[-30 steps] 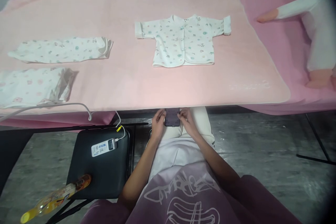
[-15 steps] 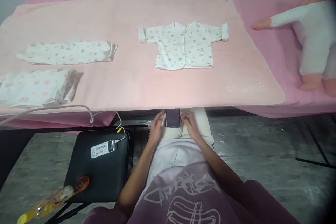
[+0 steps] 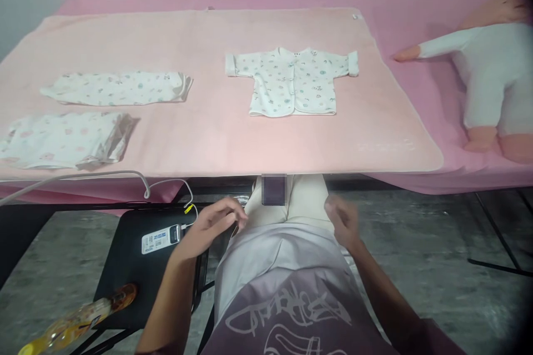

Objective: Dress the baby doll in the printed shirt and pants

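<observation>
Left of the person's lap, one clear plastic bottle [image 3: 83,315] with a yellow cap has its base at the edge of a black stool [image 3: 120,266]; yellow-orange contents show through its wall, though their level is hard to make out. On the same stool lies one white power bank [image 3: 161,239] (a small dark display at one end), with a yellow-tagged white cable [image 3: 189,209] plugged into it. The left hand [image 3: 214,227] is empty, fingers loosely bent and thumb apart, beside the left thigh. The right hand [image 3: 345,222], half curled and blurred, is near the right thigh; whether it holds anything cannot be told. Between the two hands, one dark phone [image 3: 273,189], pixelated, rests on the cream trousers [image 3: 308,199], just at the table's front edge. Beyond, one pale-pink mat [image 3: 200,138] bears three printed white baby garments: two folded at the left, a pink-patterned bundle [image 3: 62,138] in front of a slimmer one [image 3: 116,89], and one snap-front jacket [image 3: 292,86] spread flat, both sleeves out. At the right, one white-suited doll [image 3: 485,77] lies on the pink sheet [image 3: 400,28].
</observation>
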Tool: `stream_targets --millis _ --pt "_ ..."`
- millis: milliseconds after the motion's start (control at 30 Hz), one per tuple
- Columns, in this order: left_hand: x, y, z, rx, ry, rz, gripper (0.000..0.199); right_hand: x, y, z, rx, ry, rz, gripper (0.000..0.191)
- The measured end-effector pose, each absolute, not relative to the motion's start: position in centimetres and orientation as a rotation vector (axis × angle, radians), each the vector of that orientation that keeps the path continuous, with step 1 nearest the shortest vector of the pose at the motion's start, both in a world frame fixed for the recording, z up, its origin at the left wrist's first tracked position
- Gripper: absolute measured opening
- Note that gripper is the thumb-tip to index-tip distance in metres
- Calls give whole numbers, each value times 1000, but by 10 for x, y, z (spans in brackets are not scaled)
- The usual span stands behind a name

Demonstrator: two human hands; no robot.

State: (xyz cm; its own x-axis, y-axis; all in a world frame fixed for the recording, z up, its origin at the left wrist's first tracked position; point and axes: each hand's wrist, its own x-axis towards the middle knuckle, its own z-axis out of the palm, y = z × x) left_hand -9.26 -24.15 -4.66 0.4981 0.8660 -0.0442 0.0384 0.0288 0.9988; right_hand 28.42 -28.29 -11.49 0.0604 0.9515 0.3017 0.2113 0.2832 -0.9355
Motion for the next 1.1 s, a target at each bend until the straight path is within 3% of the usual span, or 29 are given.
stream_targets --millis 133,233,367,533,700,1100 --pt "-82 -193 18 1628 570 1007 22 311 -245 -29 -882 -1630 563 36" --pt "-52 -123 54 1924 765 1144 15 318 -180 30 -913 -1742 345 42" --pt "0 2 68 2218 1018 1134 36 308 -54 70 -994 -1836 278 52" --pt "40 118 22 2365 1207 835 60 297 77 39 -1255 -1990 328 39" --pt "40 130 -27 2410 1335 481 86 302 103 -20 -1435 -2091 318 27" --pt "31 122 -25 2398 1384 458 89 310 100 -40 -1478 -2163 199 68"
